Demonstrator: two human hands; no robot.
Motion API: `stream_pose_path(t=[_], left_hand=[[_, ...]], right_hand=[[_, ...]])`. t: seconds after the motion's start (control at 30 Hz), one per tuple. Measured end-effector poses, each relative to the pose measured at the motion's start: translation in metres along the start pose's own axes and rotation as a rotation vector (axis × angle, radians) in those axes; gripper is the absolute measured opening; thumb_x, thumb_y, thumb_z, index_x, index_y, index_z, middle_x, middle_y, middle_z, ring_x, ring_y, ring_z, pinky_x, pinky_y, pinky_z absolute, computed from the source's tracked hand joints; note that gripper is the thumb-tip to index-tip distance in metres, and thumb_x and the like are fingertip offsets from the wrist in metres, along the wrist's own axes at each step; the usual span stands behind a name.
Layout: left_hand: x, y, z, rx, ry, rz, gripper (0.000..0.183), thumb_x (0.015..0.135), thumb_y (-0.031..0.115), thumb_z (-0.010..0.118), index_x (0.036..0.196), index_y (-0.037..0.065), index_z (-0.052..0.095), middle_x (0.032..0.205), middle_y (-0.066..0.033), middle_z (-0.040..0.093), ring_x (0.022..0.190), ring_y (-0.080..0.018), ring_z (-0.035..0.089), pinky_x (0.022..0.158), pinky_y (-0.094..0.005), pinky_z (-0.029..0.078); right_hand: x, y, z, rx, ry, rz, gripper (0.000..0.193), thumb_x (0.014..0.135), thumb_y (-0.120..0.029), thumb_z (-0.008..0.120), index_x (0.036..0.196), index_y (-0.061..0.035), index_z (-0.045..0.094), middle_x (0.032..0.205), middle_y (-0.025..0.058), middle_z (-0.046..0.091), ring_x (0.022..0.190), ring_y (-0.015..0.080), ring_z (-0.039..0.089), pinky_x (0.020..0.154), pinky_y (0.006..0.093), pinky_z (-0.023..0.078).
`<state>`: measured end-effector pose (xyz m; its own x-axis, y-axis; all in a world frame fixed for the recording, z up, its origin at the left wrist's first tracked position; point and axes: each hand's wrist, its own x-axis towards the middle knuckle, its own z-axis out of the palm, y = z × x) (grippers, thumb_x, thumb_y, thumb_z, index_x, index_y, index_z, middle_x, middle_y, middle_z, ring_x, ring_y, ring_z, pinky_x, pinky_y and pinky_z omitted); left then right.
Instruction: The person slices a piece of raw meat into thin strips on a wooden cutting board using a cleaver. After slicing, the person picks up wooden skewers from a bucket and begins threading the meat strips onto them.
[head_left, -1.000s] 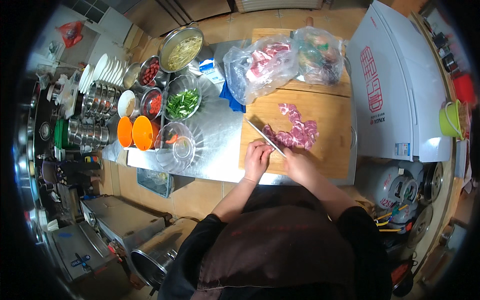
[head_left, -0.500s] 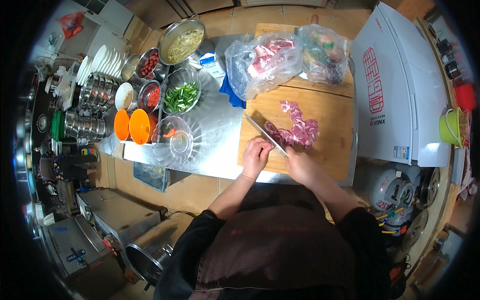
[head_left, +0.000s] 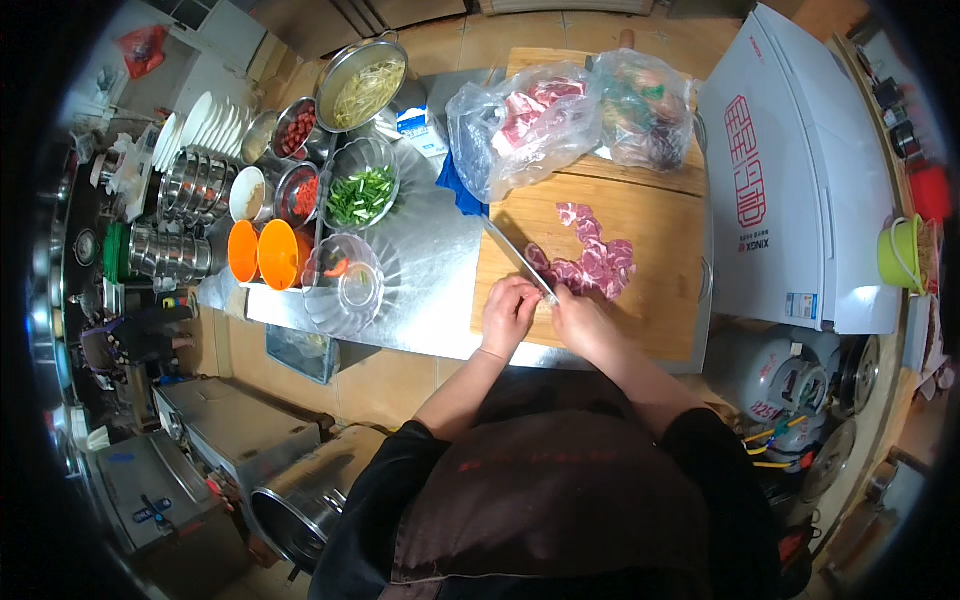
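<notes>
My right hand [head_left: 584, 324] grips a kitchen knife [head_left: 516, 254] by its handle, which the fingers hide. Its long blade slants over the wooden cutting board [head_left: 655, 325], tip toward the far left. Close against the blade's left side, my left hand [head_left: 510, 310] has its fingers curled and pressed together; whatever they pinch is hidden. Thin slices of raw red meat [head_left: 600, 262] lie in a curved row on the board, just right of the blade. Beyond them, a clear plastic bag [head_left: 475, 135] holds larger raw meat [head_left: 535, 110].
Another filled bag [head_left: 645, 110] sits at the far right. On the metal table's left stand a bowl of chopped green vegetables [head_left: 360, 195], a clear bowl [head_left: 345, 285], orange containers [head_left: 284, 255] and a pot of pale strands [head_left: 365, 90]. A white freezer [head_left: 790, 180] borders the right side.
My right hand and the knife have shifted slightly left and nearer to my left hand. The blade stands a little steeper. The meat slices stay in place on the board.
</notes>
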<state>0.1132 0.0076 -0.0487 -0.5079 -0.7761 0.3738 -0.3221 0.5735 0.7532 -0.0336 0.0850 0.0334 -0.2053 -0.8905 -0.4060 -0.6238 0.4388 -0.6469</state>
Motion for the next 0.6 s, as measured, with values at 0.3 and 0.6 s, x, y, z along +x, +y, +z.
stream_pose_path(t=[0.3, 0.6], left_hand=[[-0.003, 0.001, -0.006, -0.042, -0.04, 0.033, 0.016, 0.081, 0.005, 0.073, 0.094, 0.007, 0.065, 0.101, -0.0104, 0.061, 0.097, -0.0299, 0.059, 0.082, -0.0376, 0.05], [-0.001, -0.002, -0.003, -0.057, -0.002, 0.022, 0.018, 0.079, 0.005, 0.074, 0.094, 0.006, 0.063, 0.099, -0.0109, 0.062, 0.096, -0.0311, 0.059, 0.083, -0.0389, 0.049]], right_hand=[[-0.055, 0.042, -0.018, 0.116, 0.03, 0.003, 0.017, 0.092, -0.016, 0.053, 0.099, 0.0002, 0.05, 0.082, 0.0283, 0.063, 0.078, 0.0483, 0.061, 0.069, 0.0557, 0.047], [-0.069, 0.022, -0.046, 0.017, -0.042, -0.073, 0.016, 0.092, -0.016, 0.053, 0.095, -0.0005, 0.05, 0.084, 0.0276, 0.062, 0.08, 0.0478, 0.06, 0.069, 0.0557, 0.046]])
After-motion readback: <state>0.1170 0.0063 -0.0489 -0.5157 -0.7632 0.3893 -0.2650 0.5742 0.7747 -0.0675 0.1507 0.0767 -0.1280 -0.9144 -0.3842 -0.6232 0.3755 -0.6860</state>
